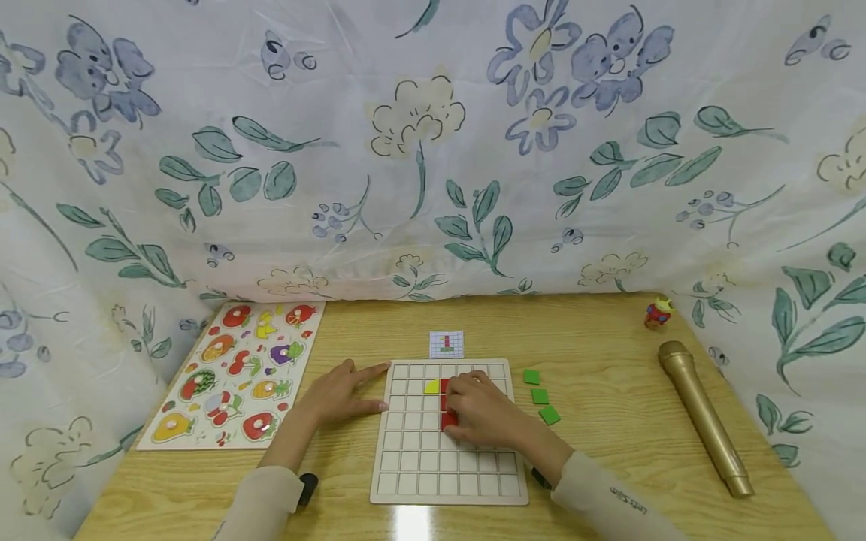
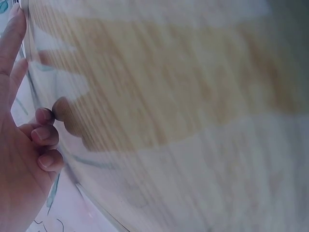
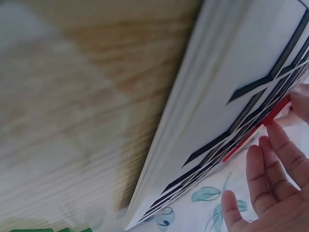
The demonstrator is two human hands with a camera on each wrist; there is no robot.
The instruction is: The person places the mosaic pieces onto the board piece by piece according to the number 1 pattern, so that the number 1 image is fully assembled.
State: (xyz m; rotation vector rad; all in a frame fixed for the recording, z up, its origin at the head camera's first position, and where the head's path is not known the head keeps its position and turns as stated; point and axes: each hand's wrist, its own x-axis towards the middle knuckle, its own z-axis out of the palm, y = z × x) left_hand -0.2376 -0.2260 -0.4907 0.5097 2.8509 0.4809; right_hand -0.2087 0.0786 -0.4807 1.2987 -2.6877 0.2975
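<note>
Red squares [image 1: 447,419] lie in a line on the grid board [image 1: 429,482], with a yellow piece [image 1: 431,387] just left of the far one. That part looks nearly done to us. Three green squares [image 1: 539,397] lie on the table [image 1: 595,451], right of the board. We think they are left to do, since the small card [image 1: 446,345] behind shows red above a green row.

Our right hand [image 1: 483,409] has its thumb and fingers bent around the red squares, pinching them. Our left hand [image 1: 338,398] has finger and thumb spread apart, touching the board's left side. Our right hand hides some red, so we can't tell if it all sits flat.

A fruit puzzle [image 1: 221,382] is on the left. A gold microphone [image 1: 705,421] and a little toy [image 1: 658,312] are far off to the right, and don't look in our way.
</note>
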